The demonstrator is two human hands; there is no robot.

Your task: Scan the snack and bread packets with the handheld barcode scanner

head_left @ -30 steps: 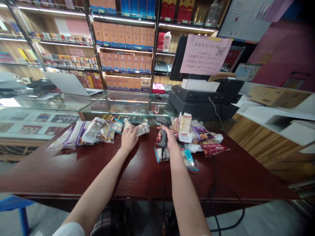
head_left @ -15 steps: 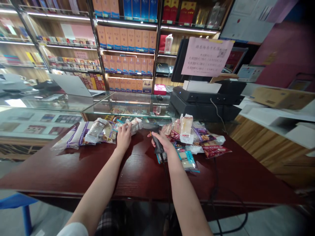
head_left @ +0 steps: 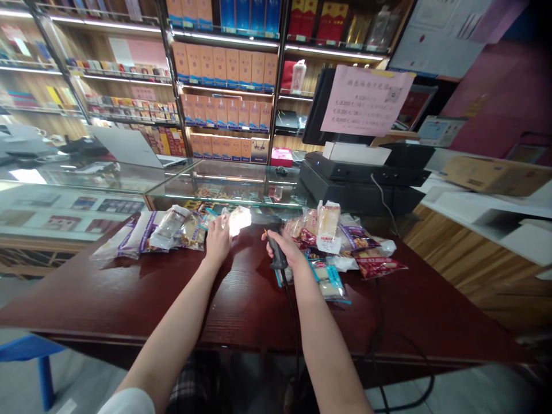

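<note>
My right hand point(head_left: 282, 247) is wrapped round the handle of a black barcode scanner point(head_left: 276, 244), whose head points left. Bright white light falls on a small packaged snack point(head_left: 240, 219) in front of the scanner. The fingers of my left hand point(head_left: 218, 237) close on the left end of that snack, just above the table. Left of this hand lie several bagged snacks point(head_left: 170, 227). Close by my right hand is a pile of more packets, with a white-wrapped snack point(head_left: 328, 227) on top, a red bag point(head_left: 379, 265) and a blue-edged packet point(head_left: 333, 282).
The dark red table point(head_left: 245, 305) spans the front. A glass display counter point(head_left: 224, 178) stands behind it. At the back right are a monitor with a pink sign point(head_left: 366, 100) and a black cash drawer point(head_left: 357, 190). The scanner's cable point(head_left: 295, 316) runs down over the table's front edge.
My left hand has drawn the snack slightly left and turned it. My right hand has tilted the scanner's head from forward to left, and its light now shines on the snack.
</note>
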